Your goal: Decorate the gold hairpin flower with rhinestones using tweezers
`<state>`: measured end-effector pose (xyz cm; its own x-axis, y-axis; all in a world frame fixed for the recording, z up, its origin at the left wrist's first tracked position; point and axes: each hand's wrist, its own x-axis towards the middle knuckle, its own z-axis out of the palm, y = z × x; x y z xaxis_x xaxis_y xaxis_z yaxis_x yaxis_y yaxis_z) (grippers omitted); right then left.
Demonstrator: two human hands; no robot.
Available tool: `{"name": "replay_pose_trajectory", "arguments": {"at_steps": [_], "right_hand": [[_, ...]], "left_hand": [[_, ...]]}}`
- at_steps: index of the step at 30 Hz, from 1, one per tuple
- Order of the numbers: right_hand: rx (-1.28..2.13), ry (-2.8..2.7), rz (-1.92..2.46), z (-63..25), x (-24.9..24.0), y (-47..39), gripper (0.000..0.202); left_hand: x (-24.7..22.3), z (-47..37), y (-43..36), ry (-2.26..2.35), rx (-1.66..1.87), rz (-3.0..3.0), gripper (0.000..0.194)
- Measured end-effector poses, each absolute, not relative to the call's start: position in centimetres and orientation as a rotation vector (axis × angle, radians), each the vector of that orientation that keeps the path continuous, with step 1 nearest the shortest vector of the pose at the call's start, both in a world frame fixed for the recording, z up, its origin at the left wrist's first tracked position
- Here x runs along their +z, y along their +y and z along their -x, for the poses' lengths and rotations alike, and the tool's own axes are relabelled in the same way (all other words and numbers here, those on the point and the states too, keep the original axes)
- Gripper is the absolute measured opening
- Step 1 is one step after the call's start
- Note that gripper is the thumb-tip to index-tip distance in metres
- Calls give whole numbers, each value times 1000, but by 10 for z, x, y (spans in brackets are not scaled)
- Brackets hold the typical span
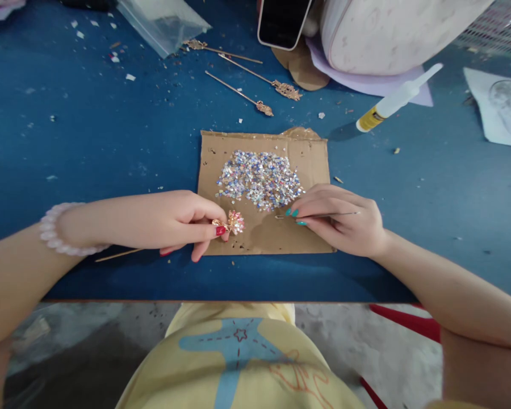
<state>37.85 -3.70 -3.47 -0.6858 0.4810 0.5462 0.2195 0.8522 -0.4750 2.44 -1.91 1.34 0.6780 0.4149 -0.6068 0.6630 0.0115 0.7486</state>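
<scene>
My left hand is closed on a gold hair stick; its flower-like ornament, covered with pink and clear shiny pieces, sticks out past the fingertips. Part of the thin stick shows below my left wrist. In my right hand a slim metal pick is pinched, its tip low over the cardboard sheet. Just beyond that tip, a spread heap of tiny glittering flakes in silver, blue and pink lies on the cardboard. My left palm is hidden.
Several gold hair sticks lie behind the cardboard on the blue table. Farther right stand a glue bottle with a yellow label and a pale bag. A phone, a clear plastic bag and a printed paper are around.
</scene>
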Motion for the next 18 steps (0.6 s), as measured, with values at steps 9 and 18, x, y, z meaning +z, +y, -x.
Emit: {"name": "replay_pose_trajectory", "arguments": {"at_steps": [9,18], "right_hand": [[521,-2331,537,-379,-33,-36,21],[522,-2326,541,-377,-33,-38,17]], "left_hand": [[16,-26,-20,902,-258,-1623,31],[12,-25,-20,899,-250,-1612,30]]}}
